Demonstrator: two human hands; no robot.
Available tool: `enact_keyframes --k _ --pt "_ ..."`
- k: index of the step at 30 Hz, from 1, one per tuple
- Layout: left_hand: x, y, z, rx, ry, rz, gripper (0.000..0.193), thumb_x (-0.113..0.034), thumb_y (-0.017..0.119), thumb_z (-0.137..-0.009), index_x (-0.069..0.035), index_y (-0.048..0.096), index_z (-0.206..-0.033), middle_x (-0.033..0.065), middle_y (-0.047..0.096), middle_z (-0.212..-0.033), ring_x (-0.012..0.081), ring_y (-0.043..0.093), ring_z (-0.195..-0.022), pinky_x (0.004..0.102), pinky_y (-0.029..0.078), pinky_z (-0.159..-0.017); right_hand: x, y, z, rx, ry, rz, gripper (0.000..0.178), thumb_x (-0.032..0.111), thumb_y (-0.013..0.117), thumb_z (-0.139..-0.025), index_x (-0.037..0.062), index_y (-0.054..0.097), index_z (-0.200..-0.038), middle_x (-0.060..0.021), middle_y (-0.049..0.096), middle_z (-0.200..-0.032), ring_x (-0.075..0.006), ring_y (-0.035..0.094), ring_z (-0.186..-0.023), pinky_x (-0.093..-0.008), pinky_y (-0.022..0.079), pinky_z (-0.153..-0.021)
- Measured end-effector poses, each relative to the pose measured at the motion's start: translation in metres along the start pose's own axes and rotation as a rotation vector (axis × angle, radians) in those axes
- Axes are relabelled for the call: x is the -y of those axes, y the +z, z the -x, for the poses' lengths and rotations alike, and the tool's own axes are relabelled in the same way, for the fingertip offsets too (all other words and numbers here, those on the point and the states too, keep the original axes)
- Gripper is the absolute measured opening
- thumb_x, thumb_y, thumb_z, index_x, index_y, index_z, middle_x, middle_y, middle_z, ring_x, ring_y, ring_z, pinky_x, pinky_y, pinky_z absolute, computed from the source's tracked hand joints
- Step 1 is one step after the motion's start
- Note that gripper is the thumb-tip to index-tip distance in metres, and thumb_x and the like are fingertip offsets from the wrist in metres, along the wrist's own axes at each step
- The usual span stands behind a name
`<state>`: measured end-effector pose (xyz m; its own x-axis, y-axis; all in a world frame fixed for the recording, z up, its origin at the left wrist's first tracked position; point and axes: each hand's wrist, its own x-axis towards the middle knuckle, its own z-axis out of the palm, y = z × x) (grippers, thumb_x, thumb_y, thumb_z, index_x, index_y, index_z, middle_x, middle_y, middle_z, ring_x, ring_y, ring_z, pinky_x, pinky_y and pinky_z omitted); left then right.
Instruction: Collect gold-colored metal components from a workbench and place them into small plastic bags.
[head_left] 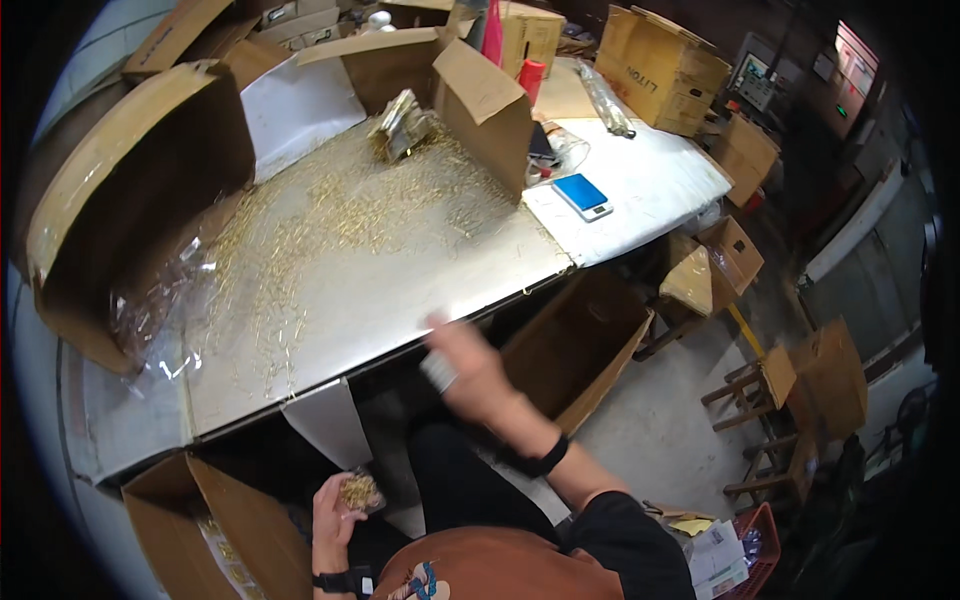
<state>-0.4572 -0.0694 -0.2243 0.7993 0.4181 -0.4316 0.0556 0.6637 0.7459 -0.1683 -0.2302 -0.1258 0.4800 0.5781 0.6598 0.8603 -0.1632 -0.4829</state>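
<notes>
The left hand point(333, 512), low in front of the body and below the front edge of the worktable point(410, 285), has its fingers curled around a small clear plastic bag point(360, 492) filled with gold-coloured pieces; its grip is narrow, closed on the bag. The right hand point(470, 372) is in front of the worktable's front edge, well apart from the left hand, and smeared by motion blur: I cannot tell how wide its fingers stand, nor whether the pale patch at them is something held. Thin gold-coloured pins point(350, 205) lie loose across the left part of the worktable, thickest toward the far edge and thinning toward the front edge. Among them, near the far edge, sits a crumpled shiny bundle point(402, 128). A tall cardboard wall point(150, 190) bends along the left edge, with clear plastic bags point(160, 310) heaped by its foot near the front left corner. A cardboard flap point(487, 110) stands between the pins and the worktable's right part, where a digital scale point(582, 194) with a blue platform rests near the front edge. Farther back on that part are a clear plastic sleeve point(603, 100) and a large carton point(660, 72). An open cardboard box point(240, 515) stands below the front left corner.
</notes>
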Motion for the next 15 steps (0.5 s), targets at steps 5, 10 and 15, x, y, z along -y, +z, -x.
enact_keyframes --k 5,10,15 --pt "0.022 -0.048 0.013 -0.162 -0.015 0.026 0.024 -0.014 0.05 -0.09 0.002 0.054 -0.108 0.0159 0.064 -0.094 0.0263 0.067 -0.071 0.0274 0.054 -0.042 -0.198 -0.125 -0.047 -0.354 0.633 0.43 0.048 0.016 0.047 -0.086 0.0005 0.042 -0.131 -0.0236 0.046 -0.132 -0.0377 0.044 -0.122 -0.0394 0.036 -0.101" --pt "0.027 -0.071 0.034 -0.17 -0.147 -0.011 0.049 -0.029 0.059 -0.089 -0.003 0.045 -0.128 0.014 0.057 -0.117 0.0289 0.058 -0.106 0.0258 0.049 -0.061 -0.327 -0.21 -0.022 -0.336 0.973 0.592 0.062 0.037 0.052 -0.088 -0.0051 0.037 -0.131 -0.0253 0.043 -0.132 -0.0381 0.042 -0.123 -0.0403 0.034 -0.103" --pt "0.03 -0.06 0.044 -0.274 0.027 -0.17 0.037 -0.022 0.055 -0.091 0.0 0.05 -0.121 0.0119 0.061 -0.106 0.0238 0.061 -0.096 0.0303 0.051 -0.076 -0.362 -0.201 -0.016 0.042 0.732 0.821 0.053 0.033 0.057 -0.085 -0.0056 0.047 -0.119 -0.0266 0.051 -0.118 -0.0405 0.046 -0.113 -0.0429 0.037 -0.099"
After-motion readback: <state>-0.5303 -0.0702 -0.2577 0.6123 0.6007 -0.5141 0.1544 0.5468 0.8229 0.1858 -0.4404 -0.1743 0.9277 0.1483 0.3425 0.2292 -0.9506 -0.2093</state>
